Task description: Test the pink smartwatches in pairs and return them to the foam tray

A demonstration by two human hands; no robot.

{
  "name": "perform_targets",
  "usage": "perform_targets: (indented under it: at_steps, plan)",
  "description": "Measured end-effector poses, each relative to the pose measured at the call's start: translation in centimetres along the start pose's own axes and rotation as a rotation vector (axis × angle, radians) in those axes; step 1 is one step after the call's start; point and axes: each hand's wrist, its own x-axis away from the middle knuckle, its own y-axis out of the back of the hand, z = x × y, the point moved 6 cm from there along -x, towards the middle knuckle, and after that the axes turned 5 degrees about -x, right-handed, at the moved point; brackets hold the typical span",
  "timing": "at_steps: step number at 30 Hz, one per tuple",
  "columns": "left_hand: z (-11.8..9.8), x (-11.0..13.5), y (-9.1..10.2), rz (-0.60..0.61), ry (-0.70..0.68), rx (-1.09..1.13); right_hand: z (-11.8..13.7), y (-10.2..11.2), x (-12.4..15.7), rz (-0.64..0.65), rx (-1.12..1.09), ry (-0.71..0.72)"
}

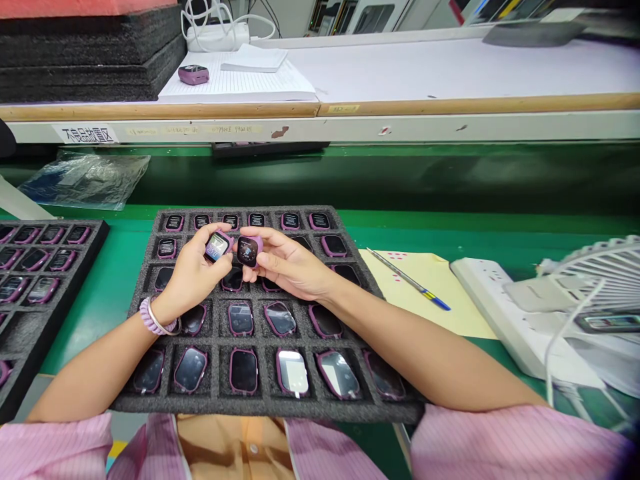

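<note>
My left hand [197, 270] is closed on a purple smartwatch body [218, 247] whose screen is lit with a colourful face. In my right hand [285, 261] is a second purple watch body [249, 251], its screen mostly dark with a small picture. The two watches are held side by side, nearly touching, above a dark grey foam tray [216, 333]. Strapless purple watches fill most of the tray's pockets; the back rows show lines of text, and a watch [243, 371] near the front has a dark screen. My hands and forearms hide some pockets.
Another foam tray [95, 250] of watches lies at the left. To the right are a yellow paper [440, 270] with a pen [410, 280], a white power strip [500, 313] and a fan [600, 280]. A shelf [425, 73] behind holds a notebook [250, 80], a watch [193, 74] and stacked foam [90, 53].
</note>
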Motion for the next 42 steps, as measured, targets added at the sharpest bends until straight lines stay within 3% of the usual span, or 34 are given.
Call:
perform_targets:
  at_steps: [42]
  plan:
    - [0.59, -0.14, 0.08, -0.017, -0.002, -0.029, -0.16, 0.17, 0.07, -0.011, 0.021, -0.017]
